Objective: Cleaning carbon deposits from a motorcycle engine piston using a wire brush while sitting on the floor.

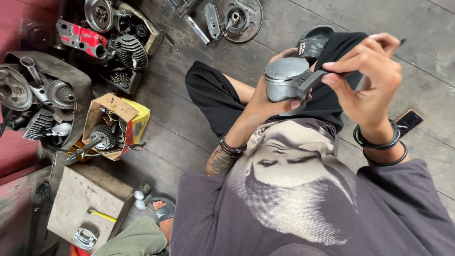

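Head view: our left hand (268,102) grips a piston (283,78); our right hand (367,76) pinches what seems a brush (308,80) against it.

The floor (199,123) is made of dark, worn wooden planks running diagonally. At its upper edge lie a round metal hub plate (239,18) and a grey tube (196,28). To the left sits an open cardboard box (116,124) holding a toothed gear on a shaft, with a black finned cylinder (129,51) and a red casing (80,39) above it. A low concrete block (85,199) stands at lower left, a yellow-handled tool (102,215) resting on top. A phone (408,121) lies at right, and a black sandal (315,42) near the top
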